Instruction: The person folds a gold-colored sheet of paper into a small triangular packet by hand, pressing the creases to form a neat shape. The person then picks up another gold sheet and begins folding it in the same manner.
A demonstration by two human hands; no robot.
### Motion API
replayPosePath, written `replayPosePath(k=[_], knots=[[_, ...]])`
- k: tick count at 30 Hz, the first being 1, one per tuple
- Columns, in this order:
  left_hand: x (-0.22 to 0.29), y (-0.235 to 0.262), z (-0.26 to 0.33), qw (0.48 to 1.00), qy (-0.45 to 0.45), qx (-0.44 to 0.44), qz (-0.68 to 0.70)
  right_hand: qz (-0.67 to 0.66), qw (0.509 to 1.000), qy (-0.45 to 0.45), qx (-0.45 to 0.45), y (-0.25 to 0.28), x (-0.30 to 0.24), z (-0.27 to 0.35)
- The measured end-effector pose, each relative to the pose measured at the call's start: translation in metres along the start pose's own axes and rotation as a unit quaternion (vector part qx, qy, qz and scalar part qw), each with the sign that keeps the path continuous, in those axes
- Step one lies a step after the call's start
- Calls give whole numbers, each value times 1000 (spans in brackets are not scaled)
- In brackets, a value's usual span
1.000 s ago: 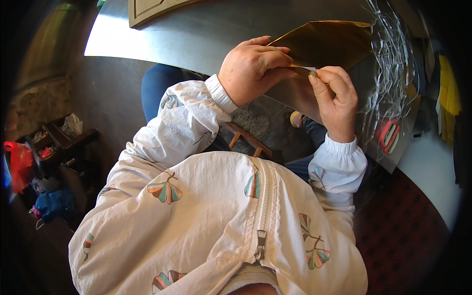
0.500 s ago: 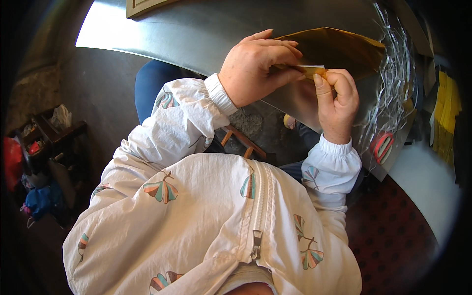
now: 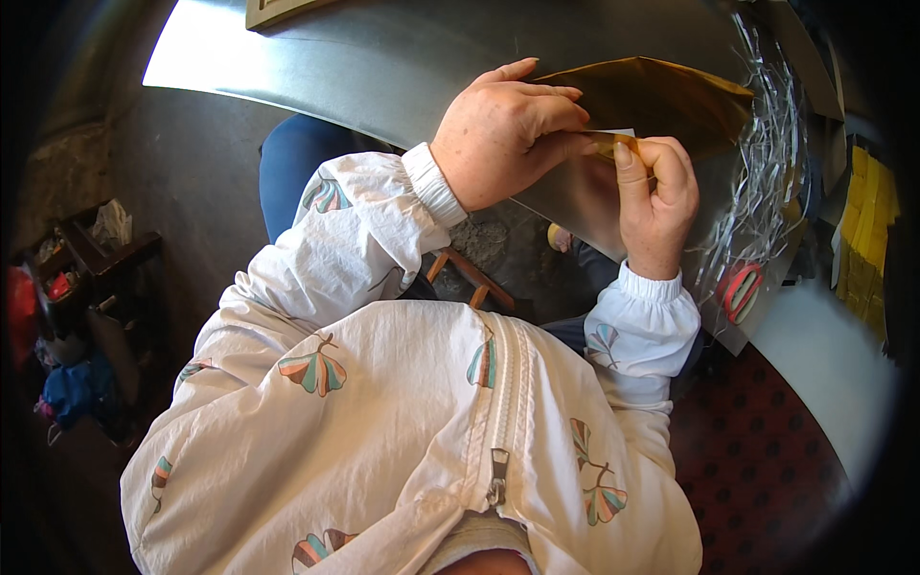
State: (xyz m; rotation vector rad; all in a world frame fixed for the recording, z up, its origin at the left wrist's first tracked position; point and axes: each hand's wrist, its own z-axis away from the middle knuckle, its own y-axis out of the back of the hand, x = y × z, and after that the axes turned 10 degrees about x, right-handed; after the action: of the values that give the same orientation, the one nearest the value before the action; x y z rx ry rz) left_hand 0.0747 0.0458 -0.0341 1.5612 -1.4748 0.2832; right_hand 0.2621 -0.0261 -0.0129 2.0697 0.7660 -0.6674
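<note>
Between my two hands is a small gold foil strip (image 3: 610, 147) with a white edge. The thumb and fingers of my left hand (image 3: 503, 139) pinch its left end. At its right end, the thumb and curled fingers of my right hand (image 3: 659, 206) pinch it too. Just beyond my hands lies a large gold foil sheet (image 3: 676, 101), amber and slightly creased. Whether the strip is joined to this sheet cannot be made out. My fingers cover most of the strip.
A bunch of silver tinsel strands (image 3: 767, 144) hangs over the shiny metal table (image 3: 383, 72) at right. Beside it are red-handled scissors (image 3: 741, 292). Yellow-gold strips (image 3: 865, 230) lie farther right. A wooden frame (image 3: 273, 11) sits at the far edge; a dark crate (image 3: 110, 254) stands lower left.
Both hands keep their pinch on the gold foil strip and have barely moved. The whole view has shifted very slightly.
</note>
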Motion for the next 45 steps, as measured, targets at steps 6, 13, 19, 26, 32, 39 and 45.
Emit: replayPosePath(k=[6, 13, 19, 26, 32, 39, 45], knots=[[-1, 1, 1, 1000, -4, -7, -17, -1, 1000, -7, 1, -1, 2, 0], [1, -3, -1, 999, 10, 27, 31, 2, 1000, -8, -3, -4, 1, 0], [1, -1, -3, 998, 13, 18, 54, 2, 1000, 0, -6, -10, 0, -2], [2, 1, -4, 1000, -2, -7, 5, -14, 1000, -18, -20, -9, -1, -2], [2, 1, -4, 1000, -15, -14, -2, -26, 999, -29, -29, -9, -3, -4], [4, 1, -4, 1000, -1, -28, -2, -58, 998, -28, -8, -11, -8, -3], [3, 2, -5, 999, 10, -30, 16, -36, 999, -17, -18, -9, -1, -3]])
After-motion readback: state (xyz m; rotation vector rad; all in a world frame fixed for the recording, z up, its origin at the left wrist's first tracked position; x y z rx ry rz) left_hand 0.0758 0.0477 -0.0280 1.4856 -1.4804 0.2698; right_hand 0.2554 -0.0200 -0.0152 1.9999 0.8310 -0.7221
